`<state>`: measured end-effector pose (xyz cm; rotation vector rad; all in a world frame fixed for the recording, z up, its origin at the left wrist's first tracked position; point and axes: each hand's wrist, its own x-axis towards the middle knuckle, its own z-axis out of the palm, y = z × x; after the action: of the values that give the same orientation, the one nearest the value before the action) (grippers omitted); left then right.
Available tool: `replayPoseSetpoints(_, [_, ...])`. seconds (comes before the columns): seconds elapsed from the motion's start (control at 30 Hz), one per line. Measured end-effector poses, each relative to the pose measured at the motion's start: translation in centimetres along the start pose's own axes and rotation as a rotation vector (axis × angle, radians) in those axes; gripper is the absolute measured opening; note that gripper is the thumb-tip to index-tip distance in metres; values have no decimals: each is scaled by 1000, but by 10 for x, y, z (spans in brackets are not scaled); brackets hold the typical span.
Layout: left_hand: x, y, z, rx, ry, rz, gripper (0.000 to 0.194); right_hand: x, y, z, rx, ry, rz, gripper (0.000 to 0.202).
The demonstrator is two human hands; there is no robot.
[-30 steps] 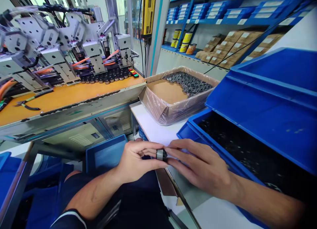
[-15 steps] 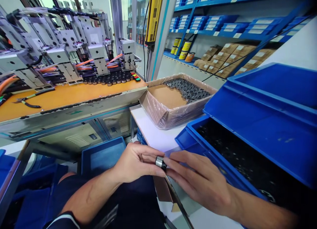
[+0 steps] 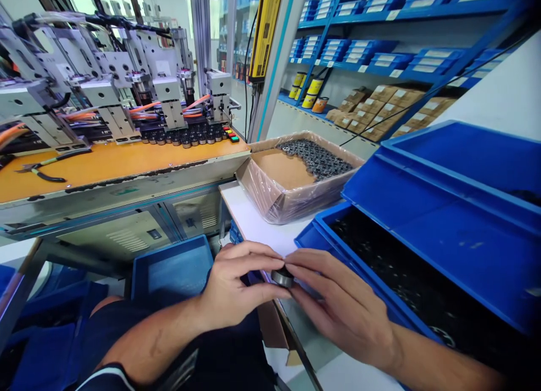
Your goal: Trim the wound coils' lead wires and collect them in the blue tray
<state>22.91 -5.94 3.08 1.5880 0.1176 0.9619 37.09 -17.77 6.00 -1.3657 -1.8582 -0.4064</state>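
Observation:
A small round part, black with a silver metal ring (image 3: 282, 277), sits between the fingertips of both hands over the front of the white table. My left hand (image 3: 239, 278) pinches it from the left, thumb below and fingers above. From the right, my right hand (image 3: 338, 298) closes its fingertips on the same part. Its black side faces up and the metal band faces me; the fingers cover some of it.
Behind the hands, a plastic-lined cardboard box (image 3: 291, 202) holds many dark round parts. Blue bins (image 3: 422, 233) with black pieces stand at right. A machine bench (image 3: 127, 165) bears pliers (image 3: 46, 168) and a row of black parts (image 3: 186, 136). A blue tray (image 3: 169, 267) lies low at left.
The ringed part has been turned between the fingers: its metal band faced up and left before, and now its black side is up. Both hands stay on it.

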Motion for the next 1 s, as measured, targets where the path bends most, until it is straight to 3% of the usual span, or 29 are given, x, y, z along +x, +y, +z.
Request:
replayPoseSetpoints(0.1, [6,5,-12,232,-76,138,25,5,-5,-1,53,-42,38,27])
replayPoseSetpoints(0.23, [7,7,-11,189,-55,85,24,6,-4,-1,58,-30,38,24])
replayPoseSetpoints(0.33, [5,2,-3,14,-12,-83,36,5,0,0,26,-1,-38,27])
replayPoseSetpoints(0.47, [6,-9,5,-420,-29,-448,43,8,6,-2,27,30,-20,27])
replayPoseSetpoints(0.57, [8,-15,7,-687,-100,-546,49,12,9,-2,84,59,36,23])
replayPoseSetpoints(0.67, [8,-17,6,-659,-157,-515,46,11,11,0,113,85,50,23])
replayPoseSetpoints(0.83, [12,-21,0,-91,-48,-180,36,8,15,4,28,153,0,23])
replayPoseSetpoints(0.9, [13,-25,-1,-47,-29,-189,31,9,17,3,32,131,-3,23])
replayPoseSetpoints(1.0, [12,-27,-1,-224,-131,-300,36,9,17,1,42,141,10,24])
